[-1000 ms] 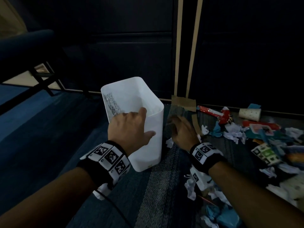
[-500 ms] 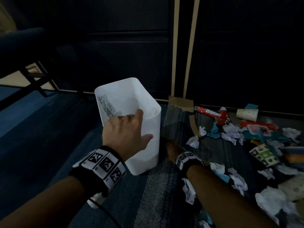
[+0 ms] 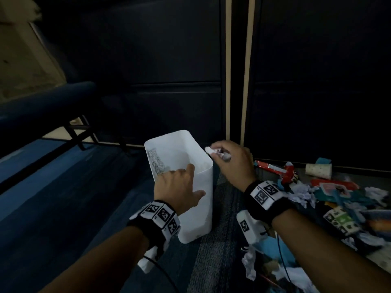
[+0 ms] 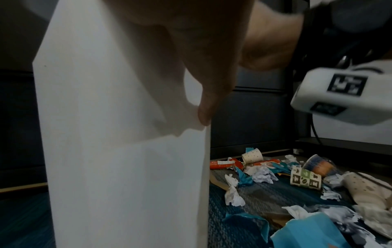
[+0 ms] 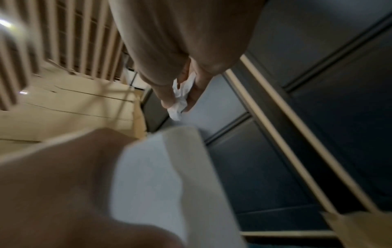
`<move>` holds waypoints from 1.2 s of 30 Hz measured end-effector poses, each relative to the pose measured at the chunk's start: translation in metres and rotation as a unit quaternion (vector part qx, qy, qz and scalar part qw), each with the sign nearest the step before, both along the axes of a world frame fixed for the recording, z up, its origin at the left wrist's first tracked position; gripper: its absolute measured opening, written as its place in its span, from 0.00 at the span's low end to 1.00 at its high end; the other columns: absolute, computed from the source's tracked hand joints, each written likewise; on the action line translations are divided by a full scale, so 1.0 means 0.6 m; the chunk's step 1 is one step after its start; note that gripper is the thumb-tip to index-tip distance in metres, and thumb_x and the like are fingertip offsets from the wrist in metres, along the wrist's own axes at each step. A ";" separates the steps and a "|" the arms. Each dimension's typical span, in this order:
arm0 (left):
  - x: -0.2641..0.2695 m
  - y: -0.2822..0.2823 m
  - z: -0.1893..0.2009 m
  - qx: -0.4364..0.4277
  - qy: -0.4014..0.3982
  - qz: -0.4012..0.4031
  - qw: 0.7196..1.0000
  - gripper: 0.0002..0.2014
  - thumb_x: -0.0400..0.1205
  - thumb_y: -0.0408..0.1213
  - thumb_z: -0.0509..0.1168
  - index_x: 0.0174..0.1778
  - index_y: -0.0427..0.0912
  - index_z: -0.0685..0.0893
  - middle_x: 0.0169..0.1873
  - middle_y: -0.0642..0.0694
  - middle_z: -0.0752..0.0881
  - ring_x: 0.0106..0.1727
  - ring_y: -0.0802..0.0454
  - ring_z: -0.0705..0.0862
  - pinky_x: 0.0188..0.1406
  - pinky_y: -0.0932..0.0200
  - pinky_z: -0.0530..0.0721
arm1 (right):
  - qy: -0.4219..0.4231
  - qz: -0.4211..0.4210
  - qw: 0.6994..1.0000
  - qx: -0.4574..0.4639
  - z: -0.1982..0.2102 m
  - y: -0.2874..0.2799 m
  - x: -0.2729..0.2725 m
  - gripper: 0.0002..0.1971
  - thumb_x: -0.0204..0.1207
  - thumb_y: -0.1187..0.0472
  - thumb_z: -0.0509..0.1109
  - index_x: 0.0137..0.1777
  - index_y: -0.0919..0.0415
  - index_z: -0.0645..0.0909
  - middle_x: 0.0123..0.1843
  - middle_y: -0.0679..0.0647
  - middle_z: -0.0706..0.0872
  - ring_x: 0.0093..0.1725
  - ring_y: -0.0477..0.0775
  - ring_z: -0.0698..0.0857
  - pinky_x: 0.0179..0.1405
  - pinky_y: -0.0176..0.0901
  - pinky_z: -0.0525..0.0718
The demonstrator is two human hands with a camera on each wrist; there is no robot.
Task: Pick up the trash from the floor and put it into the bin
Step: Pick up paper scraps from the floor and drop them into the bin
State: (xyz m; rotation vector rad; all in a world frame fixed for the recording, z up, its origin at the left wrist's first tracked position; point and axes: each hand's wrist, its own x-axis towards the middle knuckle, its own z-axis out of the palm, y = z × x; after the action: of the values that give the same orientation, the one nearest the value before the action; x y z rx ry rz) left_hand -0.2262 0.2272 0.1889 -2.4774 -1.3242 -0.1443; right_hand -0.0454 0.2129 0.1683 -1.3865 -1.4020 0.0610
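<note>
A tall white bin (image 3: 196, 212) stands on the blue carpet. My left hand (image 3: 179, 187) grips its near rim, fingers inside and thumb (image 4: 207, 107) pressed on the outer wall (image 4: 118, 167). My right hand (image 3: 230, 161) hovers at the bin's right rim and pinches a crumpled white paper (image 3: 210, 150) between thumb and fingertips; the same paper (image 5: 179, 102) shows in the right wrist view above the bin's edge (image 5: 169, 167). Trash lies in a heap (image 3: 338, 199) to the right of the bin.
The heap holds crumpled paper (image 4: 263, 176), a dotted paper cup (image 3: 318, 170), a red wrapper (image 3: 273, 169), a printed cup (image 4: 305, 179) and blue scraps (image 4: 307, 231). Dark cabinet doors (image 3: 169, 60) rise behind the bin. A dark bench (image 3: 42, 106) stands at the left.
My right hand took a crumpled white paper off the floor beside the bin and has risen with it to the bin's right rim. My left hand has kept its hold on the bin.
</note>
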 end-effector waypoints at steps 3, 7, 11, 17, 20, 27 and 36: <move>0.000 -0.001 0.000 0.000 -0.004 -0.006 1.000 0.27 0.73 0.67 0.63 0.54 0.48 0.69 0.39 0.48 0.85 0.40 0.43 0.85 0.31 0.55 0.75 | -0.009 0.039 0.997 0.059 0.056 -0.002 -0.036 0.08 0.73 0.67 0.76 0.52 0.60 0.86 0.49 0.50 0.88 0.48 0.44 0.86 0.47 0.30 0.83; 0.000 0.000 0.000 0.003 -0.007 -0.005 1.000 0.28 0.73 0.66 0.63 0.56 0.48 0.69 0.40 0.48 0.86 0.40 0.43 0.86 0.31 0.55 0.74 | -0.030 0.098 0.995 0.009 0.065 0.015 -0.070 0.08 0.73 0.65 0.77 0.52 0.61 0.86 0.52 0.51 0.89 0.51 0.45 0.86 0.52 0.33 0.84; -0.006 0.002 -0.004 0.002 -0.008 -0.008 1.000 0.29 0.74 0.67 0.62 0.58 0.48 0.69 0.41 0.48 0.86 0.41 0.43 0.86 0.34 0.54 0.77 | -0.015 0.093 0.995 -0.011 0.047 0.010 -0.067 0.10 0.77 0.57 0.74 0.56 0.58 0.86 0.56 0.48 0.89 0.54 0.40 0.85 0.55 0.30 0.81; -0.011 0.009 -0.012 0.008 -0.004 -0.010 1.000 0.31 0.73 0.69 0.61 0.61 0.49 0.68 0.47 0.45 0.87 0.46 0.40 0.86 0.35 0.53 0.74 | -0.024 -0.007 0.998 -0.056 -0.027 -0.044 0.029 0.04 0.78 0.62 0.72 0.49 0.60 0.87 0.48 0.52 0.90 0.47 0.49 0.87 0.49 0.41 0.84; -0.007 0.012 -0.015 0.024 -0.002 -0.015 1.000 0.31 0.73 0.70 0.61 0.58 0.48 0.69 0.43 0.45 0.87 0.42 0.40 0.86 0.35 0.54 0.76 | -0.048 -0.020 0.985 -0.163 -0.092 -0.069 0.079 0.04 0.79 0.61 0.70 0.49 0.58 0.86 0.48 0.52 0.89 0.46 0.49 0.85 0.46 0.41 0.82; -0.003 0.019 -0.022 0.043 -0.006 -0.023 0.999 0.33 0.71 0.71 0.60 0.57 0.46 0.71 0.38 0.43 0.87 0.37 0.39 0.86 0.30 0.56 0.73 | -0.073 -0.053 0.936 -0.340 -0.222 -0.108 0.111 0.06 0.77 0.66 0.70 0.42 0.62 0.87 0.43 0.57 0.90 0.43 0.55 0.83 0.42 0.44 0.81; -0.004 0.022 -0.027 0.051 -0.018 -0.035 0.998 0.33 0.70 0.72 0.60 0.53 0.46 0.71 0.33 0.46 0.87 0.33 0.40 0.85 0.28 0.58 0.70 | -0.090 -0.014 0.806 -0.585 -0.321 -0.116 0.075 0.15 0.86 0.50 0.61 0.51 0.64 0.76 0.41 0.64 0.78 0.46 0.65 0.82 0.38 0.49 0.77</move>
State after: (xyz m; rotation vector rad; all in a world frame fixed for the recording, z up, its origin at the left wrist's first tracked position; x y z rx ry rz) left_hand -0.2285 0.2403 0.1724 -2.4459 -1.2138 -0.2687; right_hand -0.0004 0.1432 -0.0240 -2.4558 -1.5348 0.9350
